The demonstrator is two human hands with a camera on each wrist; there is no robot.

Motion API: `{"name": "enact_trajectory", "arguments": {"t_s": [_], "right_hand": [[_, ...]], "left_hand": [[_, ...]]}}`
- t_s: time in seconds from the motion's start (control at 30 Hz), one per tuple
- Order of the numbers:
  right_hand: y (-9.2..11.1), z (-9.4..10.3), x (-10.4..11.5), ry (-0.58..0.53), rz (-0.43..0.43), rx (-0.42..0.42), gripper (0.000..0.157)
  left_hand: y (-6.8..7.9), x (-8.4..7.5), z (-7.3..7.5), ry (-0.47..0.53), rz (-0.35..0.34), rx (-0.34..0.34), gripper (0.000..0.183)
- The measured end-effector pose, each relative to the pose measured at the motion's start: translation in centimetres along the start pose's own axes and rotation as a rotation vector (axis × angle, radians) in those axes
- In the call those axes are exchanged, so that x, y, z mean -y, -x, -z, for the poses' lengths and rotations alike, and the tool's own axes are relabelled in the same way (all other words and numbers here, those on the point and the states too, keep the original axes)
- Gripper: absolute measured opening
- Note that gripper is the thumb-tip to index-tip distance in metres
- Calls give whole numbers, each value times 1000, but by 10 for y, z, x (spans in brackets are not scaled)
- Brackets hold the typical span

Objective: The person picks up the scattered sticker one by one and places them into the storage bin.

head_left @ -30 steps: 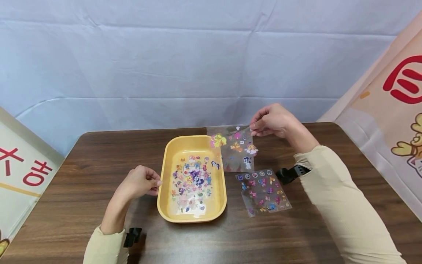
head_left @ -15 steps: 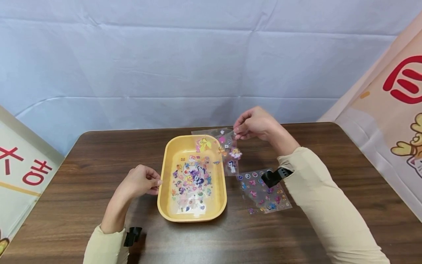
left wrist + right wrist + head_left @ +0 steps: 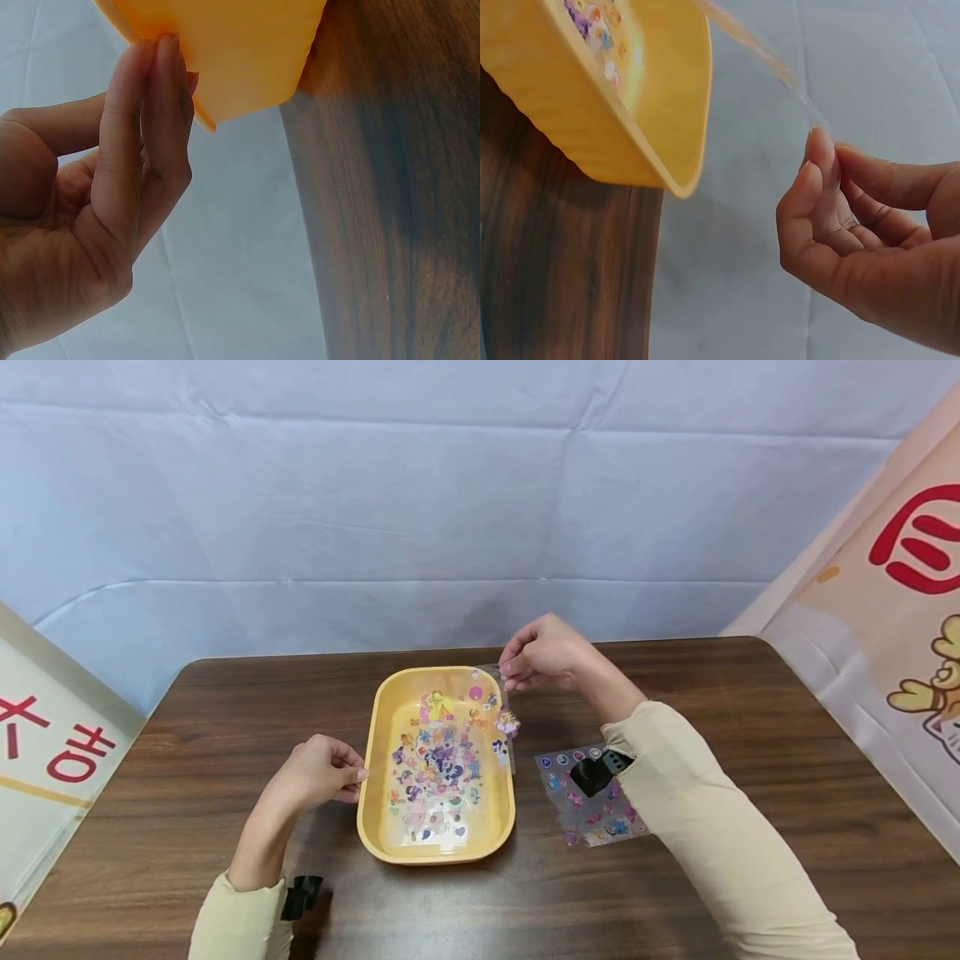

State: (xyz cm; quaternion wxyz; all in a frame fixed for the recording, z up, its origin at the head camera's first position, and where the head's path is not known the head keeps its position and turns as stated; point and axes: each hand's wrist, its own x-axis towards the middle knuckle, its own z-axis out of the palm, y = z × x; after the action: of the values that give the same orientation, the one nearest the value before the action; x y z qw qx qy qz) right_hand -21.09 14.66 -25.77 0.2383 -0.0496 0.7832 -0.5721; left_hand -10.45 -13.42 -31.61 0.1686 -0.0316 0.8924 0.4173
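A yellow rectangular tray point(image 3: 435, 860) stands on the table with clear sticker sheets point(image 3: 431, 802) printed with small colourful figures lying in it. My left hand point(image 3: 318, 775) pinches the tray's left rim; in the left wrist view its fingertips point(image 3: 166, 45) are right at the edge. At the far right corner, my right hand point(image 3: 547, 653) pinches the edge of another clear sticker sheet point(image 3: 476, 693). That sheet spreads over the tray's right rim, mostly above the inside. Seen from the right wrist, the sheet point(image 3: 761, 56) slants from thumb and fingertips toward the tray.
Another clear sticker sheet point(image 3: 558, 781) lies on the brown wooden table point(image 3: 375, 910) right of the tray, partly covered by the right forearm and its black wrist mount point(image 3: 592, 774). A pale cloth point(image 3: 375, 527) hangs behind the table, with printed banners at both sides.
My right hand has moved left and slightly nearer, carrying the sticker sheet from beside the tray to over it. My left hand keeps its place on the rim.
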Motion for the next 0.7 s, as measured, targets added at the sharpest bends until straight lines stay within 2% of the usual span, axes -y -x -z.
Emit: {"name": "enact_trajectory", "arguments": {"t_s": [0.3,0.7], "right_hand": [[-4,-19,-8,43,32,20,7],[-5,-28,-9,57,28,88,6]], "left_hand": [[0,0,0,-4,-3,-1,10],[1,1,-1,10,9,2,10]]}}
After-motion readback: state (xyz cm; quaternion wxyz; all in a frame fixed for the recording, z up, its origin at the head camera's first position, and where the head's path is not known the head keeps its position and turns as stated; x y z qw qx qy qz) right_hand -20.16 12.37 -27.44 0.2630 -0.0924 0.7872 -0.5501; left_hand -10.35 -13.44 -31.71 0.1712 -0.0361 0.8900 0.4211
